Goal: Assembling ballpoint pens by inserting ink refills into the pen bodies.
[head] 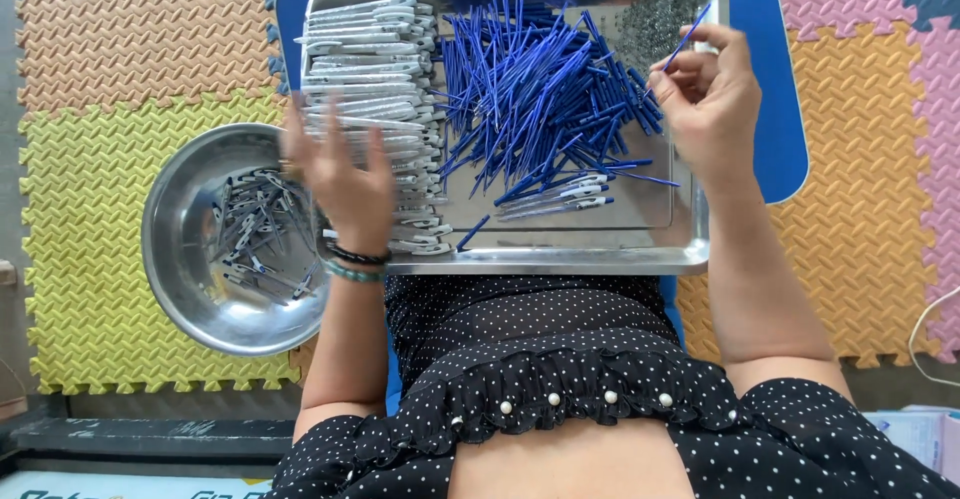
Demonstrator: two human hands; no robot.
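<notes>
The tray point(560, 257) and bowl point(175, 259) are shiny, smooth metal. The blue refills point(530, 89) look like glossy plastic. The floor mats point(120, 39) are matt, ribbed foam.

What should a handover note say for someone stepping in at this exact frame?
Right hand: pinches one blue refill above the tray.
Left hand: blurred, over the white barrels; grip unclear.
Tray on the lap board: barrels stacked left, loose refills in the middle, small metal parts top right.
Done: a few assembled pens at the tray front.
Bowl at left holds grey clips.
Left: most refills and barrels remain apart.
</notes>
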